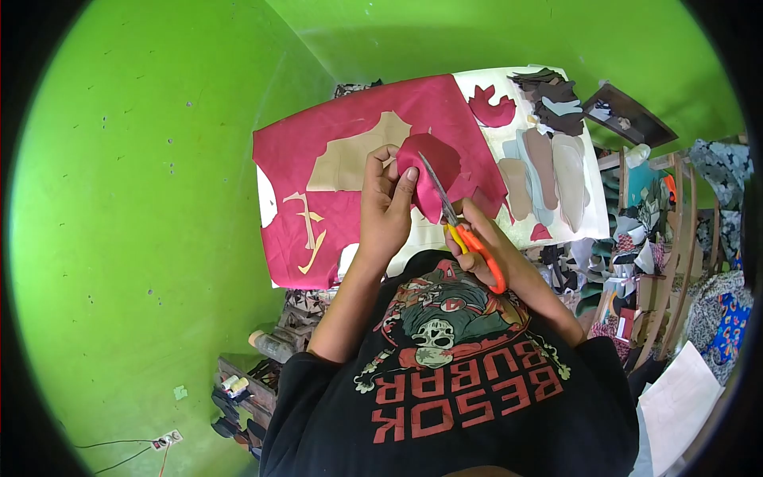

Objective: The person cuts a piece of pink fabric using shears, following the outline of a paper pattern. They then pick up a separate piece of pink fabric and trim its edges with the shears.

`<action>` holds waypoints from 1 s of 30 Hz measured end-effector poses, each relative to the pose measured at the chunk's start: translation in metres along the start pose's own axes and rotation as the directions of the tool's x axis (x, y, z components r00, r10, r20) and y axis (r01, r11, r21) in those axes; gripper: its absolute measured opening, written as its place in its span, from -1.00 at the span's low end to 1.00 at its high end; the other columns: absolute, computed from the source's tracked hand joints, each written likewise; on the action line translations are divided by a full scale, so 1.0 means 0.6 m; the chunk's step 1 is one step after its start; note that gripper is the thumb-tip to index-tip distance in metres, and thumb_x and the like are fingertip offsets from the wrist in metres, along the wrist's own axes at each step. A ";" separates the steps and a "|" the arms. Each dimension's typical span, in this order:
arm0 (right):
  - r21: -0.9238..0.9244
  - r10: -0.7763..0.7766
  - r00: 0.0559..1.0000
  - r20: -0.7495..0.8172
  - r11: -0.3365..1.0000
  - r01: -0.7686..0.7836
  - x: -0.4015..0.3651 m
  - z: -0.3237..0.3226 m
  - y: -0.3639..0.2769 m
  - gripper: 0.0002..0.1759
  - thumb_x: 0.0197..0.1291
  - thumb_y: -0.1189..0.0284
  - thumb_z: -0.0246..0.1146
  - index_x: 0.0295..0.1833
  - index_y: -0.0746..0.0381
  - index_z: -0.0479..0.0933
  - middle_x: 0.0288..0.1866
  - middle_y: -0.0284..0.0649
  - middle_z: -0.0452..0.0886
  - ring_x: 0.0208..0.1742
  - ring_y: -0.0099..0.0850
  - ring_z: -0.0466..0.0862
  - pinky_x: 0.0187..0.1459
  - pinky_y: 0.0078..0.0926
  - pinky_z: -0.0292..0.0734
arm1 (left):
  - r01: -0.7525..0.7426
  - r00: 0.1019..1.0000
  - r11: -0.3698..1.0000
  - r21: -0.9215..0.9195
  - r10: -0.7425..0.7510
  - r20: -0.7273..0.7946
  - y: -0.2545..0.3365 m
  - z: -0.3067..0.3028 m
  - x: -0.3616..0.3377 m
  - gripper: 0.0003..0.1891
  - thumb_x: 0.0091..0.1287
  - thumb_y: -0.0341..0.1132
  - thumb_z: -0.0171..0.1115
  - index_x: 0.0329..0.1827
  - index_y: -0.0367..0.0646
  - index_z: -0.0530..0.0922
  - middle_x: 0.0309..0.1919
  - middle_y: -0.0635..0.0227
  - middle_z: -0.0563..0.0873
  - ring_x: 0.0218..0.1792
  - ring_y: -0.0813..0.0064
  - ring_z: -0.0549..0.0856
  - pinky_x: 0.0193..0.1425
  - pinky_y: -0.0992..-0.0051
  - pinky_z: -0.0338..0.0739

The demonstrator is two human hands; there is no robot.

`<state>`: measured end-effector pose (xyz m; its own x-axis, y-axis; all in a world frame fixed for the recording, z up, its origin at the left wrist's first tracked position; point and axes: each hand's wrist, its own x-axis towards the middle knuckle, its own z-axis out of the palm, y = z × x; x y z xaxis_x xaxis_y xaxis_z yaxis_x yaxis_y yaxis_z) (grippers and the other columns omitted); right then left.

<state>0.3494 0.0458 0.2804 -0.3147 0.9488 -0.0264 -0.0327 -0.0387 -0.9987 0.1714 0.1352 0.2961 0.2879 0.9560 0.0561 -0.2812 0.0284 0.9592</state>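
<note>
My left hand pinches a piece of dark red material, thumb on top, holding it up over the table. In my right hand are scissors with orange and yellow handles. Their metal blades lie against the red piece and point up and to the left. Below spreads a large red sheet with pieces cut out of it, its backing showing tan through the gaps. A curved red cutout lies at the table's far right.
Shoe-sole shaped pieces in brown, grey and cream lie on the white table, near a dark scrap pile. A wooden rack crammed with materials stands at right. The green wall borders the left; a power strip sits low on it.
</note>
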 end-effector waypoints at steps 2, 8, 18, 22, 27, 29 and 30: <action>-0.024 0.013 1.000 0.018 1.000 -0.013 -0.001 -0.005 0.005 0.06 -0.04 -0.50 0.31 0.02 0.28 0.18 -0.43 -0.30 0.40 -0.42 -0.51 0.39 -0.39 -0.49 0.35 | 0.010 1.000 1.000 0.012 -0.009 -0.014 -0.006 0.001 -0.001 -0.66 0.61 -0.52 0.05 0.37 -0.19 0.27 0.04 0.28 0.71 0.01 0.64 0.67 0.09 0.59 0.59; -0.037 0.057 0.998 0.039 0.998 -0.056 -0.006 -0.022 0.021 0.11 -0.05 -0.48 0.35 0.15 0.33 0.24 -0.42 -0.31 0.41 -0.42 -0.52 0.39 -0.38 -0.50 0.34 | 0.012 0.995 0.997 0.078 -0.004 -0.104 -0.021 0.027 -0.018 -0.54 0.55 -0.56 0.14 0.43 -0.20 0.22 0.09 0.18 0.68 0.08 0.53 0.68 0.11 0.52 0.61; 0.039 0.115 0.991 0.065 0.992 -0.118 0.025 0.001 0.030 0.13 -0.07 -0.52 0.32 0.19 0.30 0.28 -0.41 -0.35 0.38 -0.40 -0.53 0.39 -0.34 -0.51 0.34 | -0.026 0.981 0.999 0.020 0.029 -0.191 -0.012 -0.004 -0.035 -0.32 0.38 -0.68 0.26 0.52 -0.21 0.18 0.18 0.14 0.59 0.16 0.41 0.66 0.16 0.42 0.63; 0.040 0.144 0.987 0.068 0.988 -0.147 0.039 0.026 0.019 0.10 -0.04 -0.50 0.33 0.18 0.29 0.28 -0.40 -0.33 0.41 -0.39 -0.51 0.40 -0.31 -0.50 0.35 | -0.002 0.985 0.999 -0.047 -0.006 -0.175 -0.009 -0.039 -0.037 -0.36 0.37 -0.70 0.25 0.47 -0.22 0.21 0.07 0.20 0.59 0.04 0.50 0.67 0.12 0.47 0.65; 0.018 0.231 0.969 0.084 0.972 -0.233 0.050 0.057 0.014 -0.09 0.23 -0.20 0.41 0.26 0.31 0.21 -0.35 -0.26 0.46 -0.37 -0.48 0.42 -0.27 -0.48 0.41 | -0.024 0.987 0.987 -0.159 -0.002 -0.163 -0.031 -0.086 -0.040 -0.46 0.37 -0.68 0.29 0.36 -0.24 0.33 0.03 0.29 0.59 -0.08 0.62 0.65 0.03 0.57 0.60; 0.053 0.257 0.962 0.096 0.963 -0.263 0.061 0.071 0.022 -0.13 0.31 -0.16 0.35 0.30 0.30 0.16 -0.32 -0.27 0.46 -0.39 -0.50 0.43 -0.29 -0.51 0.44 | 0.040 0.983 0.996 -0.077 -0.053 -0.177 -0.027 -0.103 -0.045 -0.54 0.36 -0.67 0.32 0.29 -0.27 0.41 0.01 0.34 0.58 -0.11 0.69 0.62 0.00 0.62 0.56; 0.077 0.260 0.960 0.105 0.960 -0.269 0.068 0.079 0.013 -0.09 0.29 -0.22 0.33 0.31 0.29 0.14 -0.30 -0.28 0.46 -0.39 -0.51 0.43 -0.32 -0.53 0.44 | 0.038 0.976 0.997 -0.073 -0.052 -0.211 -0.023 -0.109 -0.046 -0.59 0.37 -0.66 0.32 0.24 -0.28 0.47 -0.07 0.41 0.62 -0.15 0.72 0.61 -0.02 0.65 0.54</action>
<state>0.2915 0.0695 0.2733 -0.4104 0.8676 -0.2808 -0.0194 -0.3162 -0.9485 0.1075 0.1274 0.2633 0.1030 0.9932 -0.0538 -0.3360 0.0857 0.9380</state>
